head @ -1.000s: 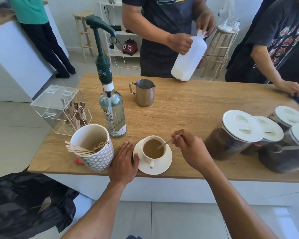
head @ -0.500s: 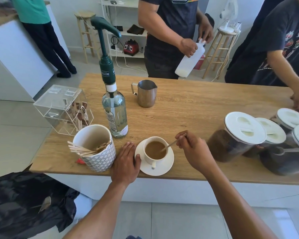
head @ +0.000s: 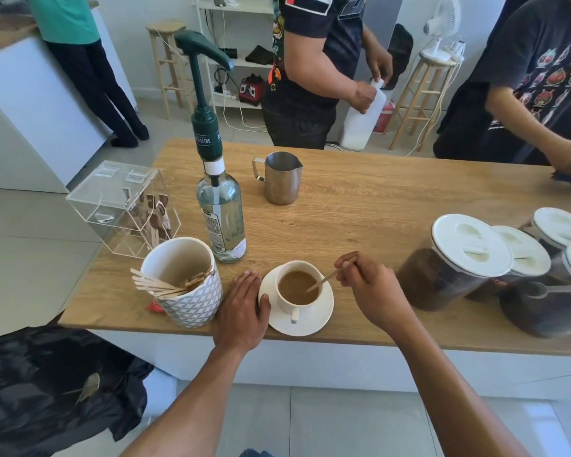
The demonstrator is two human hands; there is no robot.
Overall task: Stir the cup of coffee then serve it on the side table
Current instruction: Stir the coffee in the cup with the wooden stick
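Observation:
A white cup of milky coffee (head: 299,286) stands on a white saucer (head: 323,313) near the front edge of the wooden table (head: 376,209). My right hand (head: 368,285) pinches a thin wooden stir stick (head: 327,279) whose lower end dips into the coffee. My left hand (head: 243,310) lies flat on the table with straight fingers, its thumb touching the saucer's left rim.
A patterned cup of wooden sticks (head: 187,282) stands left of my left hand, with a pump bottle (head: 220,206), a clear box (head: 124,207) and a steel pitcher (head: 282,181) behind. Lidded coffee jars (head: 455,262) crowd the right. Three people stand around the table.
The stick's lower end has shifted inside the cup as my right hand moved slightly. The person behind the table has lowered the white jug off the tabletop. My left hand stayed put.

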